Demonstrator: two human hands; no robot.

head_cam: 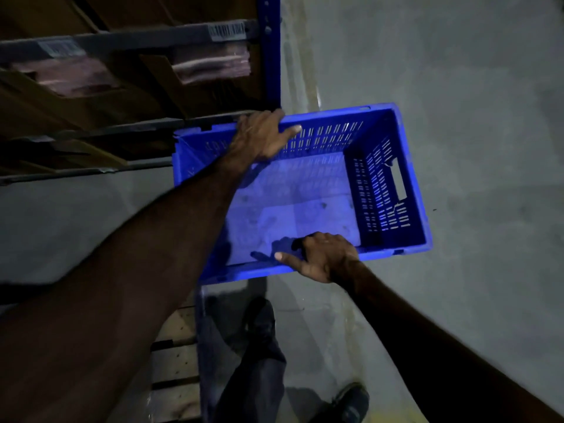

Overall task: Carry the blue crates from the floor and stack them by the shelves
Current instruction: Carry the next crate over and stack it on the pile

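Shoes [351,399], dark, two of them, on grey concrete floor [457,117] at the bottom of the view; dark trouser leg [241,370] above the nearer one. Wooden pallet [177,361], pale slats, lying on the floor to the left of the legs, partly hidden by the left arm.

Right hand [320,259]: grips the near long rim of the blue crate [293,190], fingers curled over the edge into the inside, thumb stretched along the rim toward the left.

Blue crate: one, plastic, rectangular, open top, nothing visible inside. Slotted walls; a handle cut-out in the short wall on the right. Held off the floor between both hands, tilted a little, in front of the person and just beside the corner of the shelves.

Left hand [262,135]: clamped on the far long rim of the crate, fingers wrapped over the outer side, thumb pointing right along the top edge.

Shelves [122,35]: metal rack, blue upright post [270,56] at its corner, grey crossbeams. Barcode labels [227,30] stuck on the upper beam. Brown cardboard cartons [76,96] on the levels, some holding pinkish goods in clear wrap [210,67]; the contents are too dim to name.

Concrete floor runs on past the crate to the right and far side, with a paler strip beside the post.
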